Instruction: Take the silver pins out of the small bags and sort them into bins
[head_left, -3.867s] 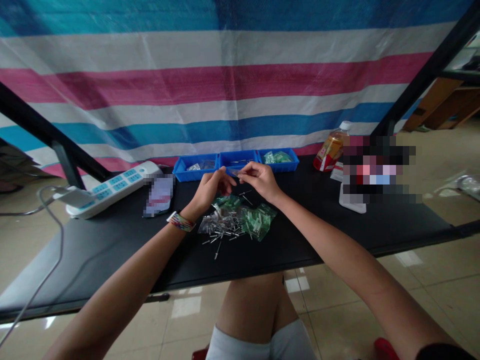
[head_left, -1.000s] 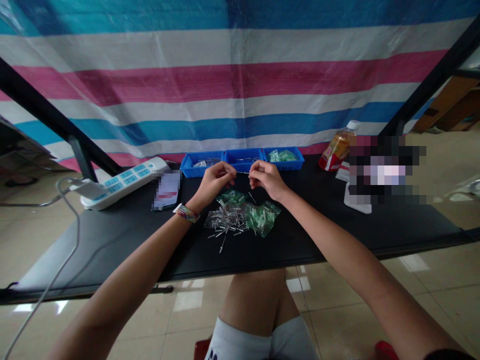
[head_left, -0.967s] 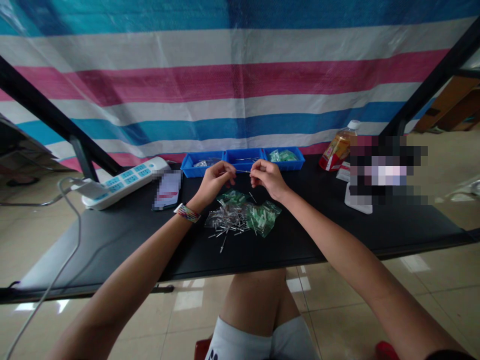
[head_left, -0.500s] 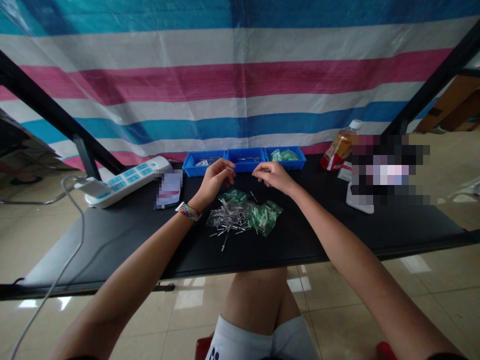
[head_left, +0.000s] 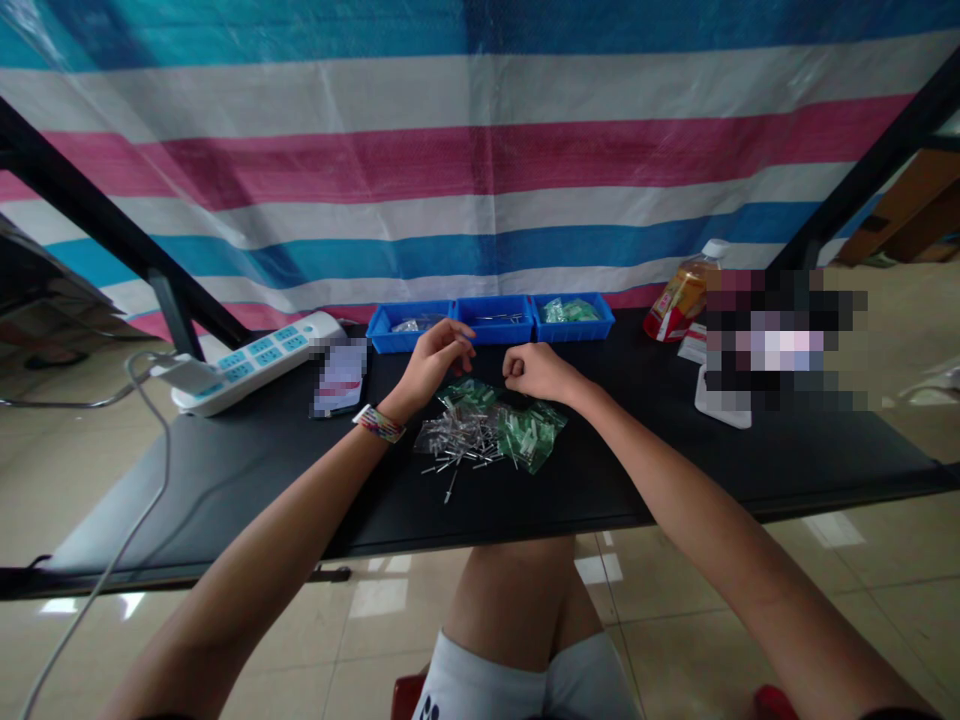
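Observation:
On the black table, a loose pile of silver pop rivets [head_left: 457, 438] lies by a clear plastic bag, with a green bag of rivets [head_left: 531, 437] at its right and another green bag [head_left: 469, 392] behind. My left hand [head_left: 441, 358] hovers past the pile's left rear, loosely curled, thumb and fingers apart, with nothing visible in it. My right hand [head_left: 541, 372] is closed just behind the right green bag. Its fingertips are tucked under, so anything inside is hidden. One single rivet [head_left: 450, 486] points toward the table's front edge.
Three joined blue bins [head_left: 491, 333] at the back contain clear bags, thin metal pins and green bags. Left are a phone [head_left: 341, 375] and a white power strip [head_left: 259, 362] with a cable. A drink bottle [head_left: 684, 292] and a white device [head_left: 723, 396] stand right.
My right hand has lowered slightly and its fingers have curled in. The rivet that lay just below it no longer shows. My left hand has barely moved.

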